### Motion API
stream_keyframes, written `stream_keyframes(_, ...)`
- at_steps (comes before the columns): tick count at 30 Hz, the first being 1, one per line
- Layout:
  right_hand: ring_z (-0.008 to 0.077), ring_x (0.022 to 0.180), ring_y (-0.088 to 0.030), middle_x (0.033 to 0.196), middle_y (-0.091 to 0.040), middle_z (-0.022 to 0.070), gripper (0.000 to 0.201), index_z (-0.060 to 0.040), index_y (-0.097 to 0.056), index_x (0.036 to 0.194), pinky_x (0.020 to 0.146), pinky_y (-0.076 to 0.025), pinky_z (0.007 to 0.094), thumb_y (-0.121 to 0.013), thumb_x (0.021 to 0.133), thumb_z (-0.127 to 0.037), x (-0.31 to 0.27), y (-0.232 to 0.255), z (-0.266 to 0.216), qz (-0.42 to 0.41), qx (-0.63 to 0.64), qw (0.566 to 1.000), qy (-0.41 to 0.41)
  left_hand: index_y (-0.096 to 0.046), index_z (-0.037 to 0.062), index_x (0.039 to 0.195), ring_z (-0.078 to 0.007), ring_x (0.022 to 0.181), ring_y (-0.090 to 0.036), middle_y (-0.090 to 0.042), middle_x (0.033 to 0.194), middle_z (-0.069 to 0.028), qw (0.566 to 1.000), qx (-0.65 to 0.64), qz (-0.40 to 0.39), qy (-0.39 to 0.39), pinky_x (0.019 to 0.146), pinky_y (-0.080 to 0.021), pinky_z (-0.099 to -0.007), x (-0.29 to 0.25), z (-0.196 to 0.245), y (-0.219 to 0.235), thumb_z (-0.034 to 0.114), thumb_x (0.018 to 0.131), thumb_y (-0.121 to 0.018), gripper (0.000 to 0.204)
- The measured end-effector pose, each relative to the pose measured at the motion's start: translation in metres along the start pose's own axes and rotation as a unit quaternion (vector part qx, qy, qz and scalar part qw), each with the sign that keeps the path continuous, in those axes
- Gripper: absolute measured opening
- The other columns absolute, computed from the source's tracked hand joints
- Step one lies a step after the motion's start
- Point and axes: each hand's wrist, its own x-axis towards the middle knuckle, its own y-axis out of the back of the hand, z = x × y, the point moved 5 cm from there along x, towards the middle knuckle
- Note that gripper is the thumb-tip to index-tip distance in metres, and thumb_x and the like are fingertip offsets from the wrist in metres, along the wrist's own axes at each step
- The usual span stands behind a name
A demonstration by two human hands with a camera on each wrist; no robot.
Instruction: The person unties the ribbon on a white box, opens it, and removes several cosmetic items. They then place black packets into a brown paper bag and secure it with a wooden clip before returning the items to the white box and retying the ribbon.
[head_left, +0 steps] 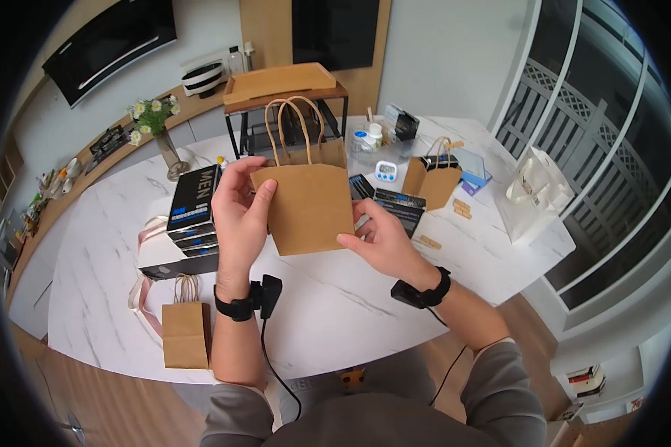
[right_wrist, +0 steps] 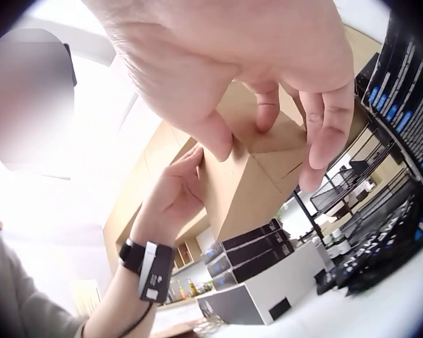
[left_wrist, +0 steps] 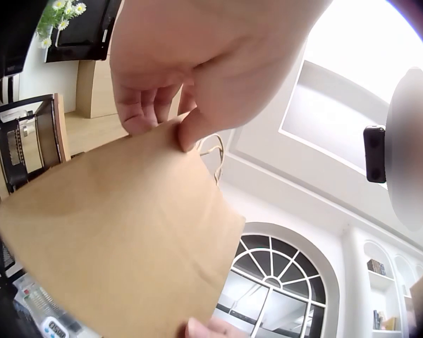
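Observation:
A brown paper bag with two twisted-paper handles is held up over the table, its mouth partly open at the top. My left hand pinches its upper left edge, thumb on the front panel and fingers behind. At the lower right side, my right hand grips the bag between thumb and fingers. The right wrist view shows the folded bottom of the bag close under the right fingertips. In the left wrist view, the broad panel of the bag hangs below the left thumb.
On the white marble-patterned table lies a second paper bag. Black boxes are stacked at left; another black box stands behind the right hand. A third paper bag, a timer and a white bag stand farther right.

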Motion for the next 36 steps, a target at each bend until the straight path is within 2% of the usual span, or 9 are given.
stream_keyframes(6,0.0124,0.089,-0.068,0.116,-0.055,0.0067,0.022,0.0046,-0.061,0.110,0.069,-0.054,0.0245,-0.075,0.098,-0.008,0.042,-0.017,0.001,0.074,0.182,0.976,0.091,-0.042,-0.0017,0.149,-0.0147,0.107,-0.068,-0.064,0.134,-0.0157,0.986,-0.123,0.114,0.002,0.099,-0.054,-0.0278,0.003,-0.007,0.011,-0.004,0.098,-0.070,0.059)
stream_keyframes(11,0.0103,0.097,-0.067,0.120,-0.053,0.0051,0.012,0.0085,-0.062,0.106,0.082,-0.054,0.0230,-0.068,0.100,0.000,0.058,-0.015,-0.010,0.155,0.291,0.938,0.111,-0.064,-0.0034,0.123,-0.0241,0.126,-0.063,-0.055,0.148,-0.0218,0.997,0.029,0.052,0.044,0.101,-0.055,-0.0308,0.003,-0.034,0.003,0.008,0.101,-0.072,0.027)
stream_keyframes(15,0.0115,0.106,-0.067,0.124,-0.063,0.0109,0.028,0.0056,-0.055,0.128,0.088,-0.055,0.0247,-0.062,0.100,0.007,0.055,-0.020,0.000,0.147,0.296,0.940,0.079,-0.062,0.0001,0.120,-0.0120,0.114,-0.065,-0.070,0.125,-0.0088,0.986,-0.049,-0.008,0.162,0.101,-0.050,-0.0288,-0.004,-0.067,-0.013,0.015,0.107,-0.065,0.020)
stream_keyframes(20,0.0129,0.097,-0.071,0.134,-0.064,0.0179,0.058,0.0027,-0.042,0.148,0.081,-0.057,0.0239,-0.061,0.094,0.015,0.050,-0.011,-0.021,0.201,0.259,0.935,0.134,-0.038,0.0041,0.146,-0.0205,0.124,-0.065,-0.068,0.129,-0.0162,0.978,-0.130,0.034,0.162,0.106,-0.052,-0.0324,-0.006,-0.045,-0.033,-0.009,0.101,-0.060,0.052)
stream_keyframes(23,0.0136,0.088,-0.071,0.135,-0.064,0.0194,0.065,0.0023,-0.041,0.151,0.073,-0.058,0.0249,-0.066,0.092,0.013,0.047,-0.003,-0.023,0.198,0.242,0.942,0.119,-0.031,0.0048,0.153,-0.0237,0.129,-0.063,-0.063,0.137,-0.0206,0.994,-0.066,0.076,0.029,0.109,-0.050,-0.0333,-0.008,-0.020,-0.024,-0.019,0.097,-0.052,0.065)
stream_keyframes(26,0.0172,0.076,-0.070,0.130,-0.067,0.0188,0.062,0.0015,-0.050,0.146,0.066,-0.058,0.0281,-0.074,0.088,0.006,0.043,0.007,-0.028,0.218,0.040,0.960,0.173,-0.034,0.0044,0.154,-0.0211,0.123,-0.062,-0.064,0.131,-0.0169,0.992,0.039,0.104,-0.054,0.107,-0.046,-0.0311,-0.019,0.015,0.009,-0.013,0.098,-0.052,0.061)
stream_keyframes(30,0.0238,0.071,-0.069,0.114,-0.070,0.0162,0.042,0.0005,-0.062,0.130,0.067,-0.057,0.0347,-0.075,0.089,0.000,0.041,0.007,-0.036,0.222,-0.065,0.951,0.205,-0.040,0.0067,0.152,-0.0117,0.107,-0.059,-0.061,0.125,-0.0072,0.976,0.151,0.158,-0.018,0.096,-0.045,-0.0252,-0.055,0.070,0.084,-0.016,0.096,-0.049,0.061)
stream_keyframes(31,0.0227,0.070,-0.069,0.113,-0.071,0.0153,0.042,-0.0002,-0.063,0.129,0.067,-0.057,0.0346,-0.075,0.089,-0.001,0.041,0.006,-0.036,0.221,-0.067,0.951,0.208,-0.054,0.0038,0.139,-0.0048,0.084,-0.049,-0.059,0.110,-0.0018,0.955,0.224,0.196,-0.017,0.075,-0.040,-0.0206,-0.067,0.082,0.107,-0.014,0.093,-0.048,0.049)
stream_keyframes(36,0.0225,0.071,-0.069,0.108,-0.073,0.0142,0.035,-0.0020,-0.066,0.123,0.068,-0.056,0.0354,-0.075,0.089,-0.002,0.041,0.019,-0.036,0.211,-0.084,0.956,0.187,-0.066,0.0033,0.107,-0.0005,0.068,-0.042,-0.060,0.086,0.0052,0.912,0.312,0.233,0.131,0.060,-0.031,-0.0195,-0.166,0.077,0.236,-0.008,0.093,-0.049,0.024)
